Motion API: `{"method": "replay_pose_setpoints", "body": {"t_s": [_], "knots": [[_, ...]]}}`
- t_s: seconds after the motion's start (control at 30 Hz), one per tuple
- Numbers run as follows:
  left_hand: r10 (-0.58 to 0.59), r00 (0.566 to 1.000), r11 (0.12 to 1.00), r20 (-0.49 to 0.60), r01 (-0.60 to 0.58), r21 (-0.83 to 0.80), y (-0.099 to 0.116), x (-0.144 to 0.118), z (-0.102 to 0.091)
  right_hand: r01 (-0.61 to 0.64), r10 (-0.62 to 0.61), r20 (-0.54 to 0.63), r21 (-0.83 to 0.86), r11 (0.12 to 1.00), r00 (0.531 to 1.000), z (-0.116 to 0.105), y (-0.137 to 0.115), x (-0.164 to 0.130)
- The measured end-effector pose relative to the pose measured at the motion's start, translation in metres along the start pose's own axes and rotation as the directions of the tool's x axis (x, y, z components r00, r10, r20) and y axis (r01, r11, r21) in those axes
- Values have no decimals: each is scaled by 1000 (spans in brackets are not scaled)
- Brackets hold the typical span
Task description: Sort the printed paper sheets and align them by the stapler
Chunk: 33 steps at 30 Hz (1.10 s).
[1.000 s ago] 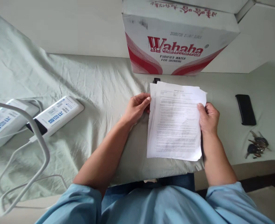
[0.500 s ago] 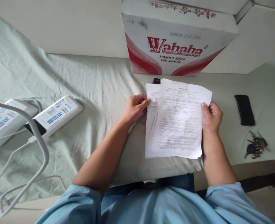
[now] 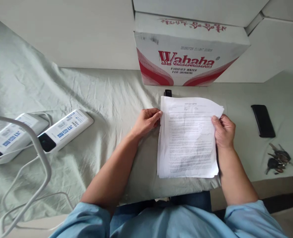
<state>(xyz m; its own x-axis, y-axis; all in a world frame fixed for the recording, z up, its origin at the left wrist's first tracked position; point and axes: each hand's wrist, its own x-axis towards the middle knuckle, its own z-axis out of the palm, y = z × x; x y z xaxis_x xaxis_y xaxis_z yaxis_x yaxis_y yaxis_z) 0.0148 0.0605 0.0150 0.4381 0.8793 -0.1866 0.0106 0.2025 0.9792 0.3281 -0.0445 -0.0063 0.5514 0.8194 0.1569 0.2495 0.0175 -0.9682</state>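
Note:
Between my two hands is a small stack of printed paper sheets [image 3: 192, 142], text side up, with edges slightly out of line. My left hand [image 3: 150, 119] pinches the stack's upper left edge between thumb and fingers. On the upper right side, my right hand [image 3: 223, 130] grips the sheets with its thumb on top, and the corner there curls up. The sheets' lower edge sits over the green cloth [image 3: 116, 99]. A small black object [image 3: 168, 93] peeks out behind the top edge, mostly hidden by the paper.
A Wahaha water carton [image 3: 188, 62] stands at the back against white panels. On the right lie a black phone [image 3: 263, 121] and a bunch of keys [image 3: 279, 159]. To the left are two white power banks [image 3: 66, 130] with cables, and a thick white curved tube [image 3: 45, 165].
The sheets have come closer together: the rear ones, which stuck out widely on the left, are now mostly covered by the top one. The camera view has shifted slightly.

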Motion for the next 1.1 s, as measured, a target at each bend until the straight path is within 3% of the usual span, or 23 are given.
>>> {"method": "replay_pose_setpoints", "body": {"t_s": [1.1], "knots": [[49, 998, 993, 25, -51, 104, -1, -1, -2, 6, -7, -20, -31, 999, 1000, 6, 2, -1]]}}
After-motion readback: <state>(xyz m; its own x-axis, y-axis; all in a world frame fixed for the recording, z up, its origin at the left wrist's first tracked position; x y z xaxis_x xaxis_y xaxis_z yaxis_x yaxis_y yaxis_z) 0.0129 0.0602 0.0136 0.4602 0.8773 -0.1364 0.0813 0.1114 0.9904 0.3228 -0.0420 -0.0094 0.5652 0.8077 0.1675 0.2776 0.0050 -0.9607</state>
